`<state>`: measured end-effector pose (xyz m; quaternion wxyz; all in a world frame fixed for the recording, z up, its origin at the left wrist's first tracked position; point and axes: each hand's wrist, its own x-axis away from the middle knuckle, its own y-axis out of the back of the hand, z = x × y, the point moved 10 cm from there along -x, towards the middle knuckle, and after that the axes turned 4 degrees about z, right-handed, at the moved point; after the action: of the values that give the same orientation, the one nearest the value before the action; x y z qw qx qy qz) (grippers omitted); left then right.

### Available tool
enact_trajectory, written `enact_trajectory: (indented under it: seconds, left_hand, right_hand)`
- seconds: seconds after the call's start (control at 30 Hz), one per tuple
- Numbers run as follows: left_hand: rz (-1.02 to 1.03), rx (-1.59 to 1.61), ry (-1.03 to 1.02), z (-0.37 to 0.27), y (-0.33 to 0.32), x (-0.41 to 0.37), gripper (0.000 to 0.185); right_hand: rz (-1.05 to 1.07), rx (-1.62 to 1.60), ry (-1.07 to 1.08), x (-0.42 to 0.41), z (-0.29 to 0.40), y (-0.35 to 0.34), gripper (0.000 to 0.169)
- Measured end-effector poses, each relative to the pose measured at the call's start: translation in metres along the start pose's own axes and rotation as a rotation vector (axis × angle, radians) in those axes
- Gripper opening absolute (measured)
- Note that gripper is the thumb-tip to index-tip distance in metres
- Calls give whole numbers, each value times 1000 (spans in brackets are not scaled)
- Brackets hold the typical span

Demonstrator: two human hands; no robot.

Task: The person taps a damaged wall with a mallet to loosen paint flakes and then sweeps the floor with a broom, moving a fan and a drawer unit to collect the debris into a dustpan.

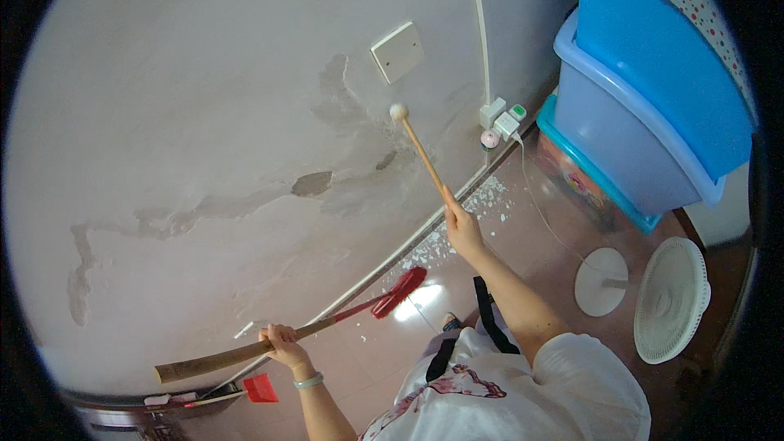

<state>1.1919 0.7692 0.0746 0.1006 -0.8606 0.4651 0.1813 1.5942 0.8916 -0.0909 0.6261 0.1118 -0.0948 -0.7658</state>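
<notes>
My right hand (463, 229) is closed on the wooden stick of a round-headed mallet (424, 150). Its pale, ball-shaped head is at the wall, just below a blank white wall plate (398, 52). In my left hand (285, 346) is the thick brown handle of a broom (399, 293); its red bristle head points to the right over the floor. The grey painted wall (184, 104) has peeled, stained patches and a darker bare patch (312, 184). White paint flakes (435, 246) lie on the tiled floor along the skirting.
Plug adapters (506, 125) with a white cable sit low on the wall. Stacked blue and lilac plastic tubs (631, 128) stand at the upper right. A round white base (601, 282) and a white plastic basket (672, 300) are at right. A red dustpan (261, 388) is at the lower left.
</notes>
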Motion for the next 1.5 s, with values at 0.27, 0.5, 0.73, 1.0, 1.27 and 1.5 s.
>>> enact_trajectory:
  seconds: [0.27,0.5,0.73,1.0,1.27,1.5]
  left_hand:
    - [-2,39,18,9,-8,-2,31]
    - [8,31,43,-2,-30,-4,28]
    - [59,77,45,-22,-83,-5,31]
    - [75,25,64,-9,-95,-3,32]
    - [40,30,71,2,-90,-15,31]
    - [42,44,96,15,-95,-21,31]
  right_hand:
    - [5,144,-80,25,-72,-10,48]
    - [-128,-304,-140,-4,-28,-4,43]
    - [-49,-198,-351,17,-82,-19,40]
    - [-237,-522,-582,-58,-97,16,40]
    - [-306,-496,-419,-59,-106,11,43]
    - [-310,-338,-340,-20,-119,-35,40]
